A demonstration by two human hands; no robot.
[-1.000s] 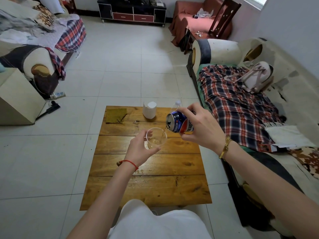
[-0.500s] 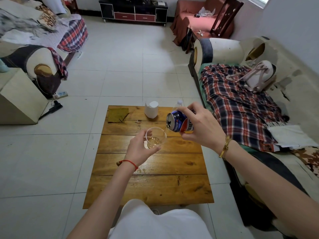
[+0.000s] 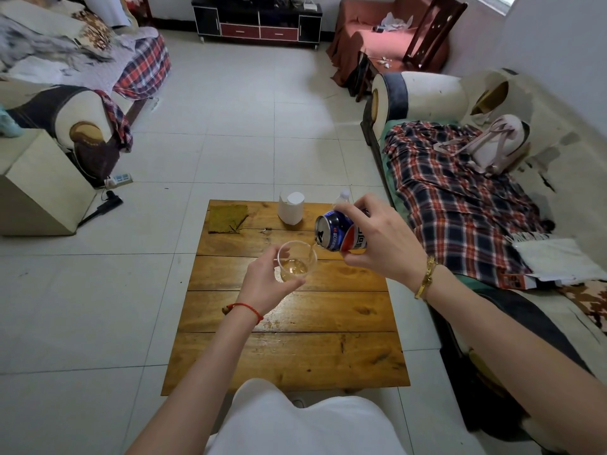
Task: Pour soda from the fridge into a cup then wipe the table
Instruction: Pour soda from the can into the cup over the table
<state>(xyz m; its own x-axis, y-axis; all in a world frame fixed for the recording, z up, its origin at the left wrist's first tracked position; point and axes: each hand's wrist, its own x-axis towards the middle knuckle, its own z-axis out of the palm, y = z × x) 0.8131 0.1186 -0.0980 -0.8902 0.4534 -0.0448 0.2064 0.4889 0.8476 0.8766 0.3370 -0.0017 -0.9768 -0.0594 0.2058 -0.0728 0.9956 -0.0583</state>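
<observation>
My left hand (image 3: 262, 284) holds a clear plastic cup (image 3: 296, 261) above the wooden table (image 3: 295, 349). A little pale amber soda lies in the cup's bottom. My right hand (image 3: 377, 241) grips a blue and red soda can (image 3: 335, 229), tipped on its side with its opening at the cup's right rim. A thin stream runs from the can into the cup. A square olive-green cloth (image 3: 227, 218) lies flat at the table's far left corner.
A white cylinder (image 3: 291, 207) stands at the table's far edge, with a bottle cap (image 3: 344, 194) showing behind my right hand. A sofa with a plaid blanket (image 3: 460, 198) runs along the right. A pale side cabinet (image 3: 36, 185) and power strip (image 3: 120, 178) sit at left.
The can stays tipped over the cup and the soda level in the cup has risen slightly. Both hands keep nearly the same place.
</observation>
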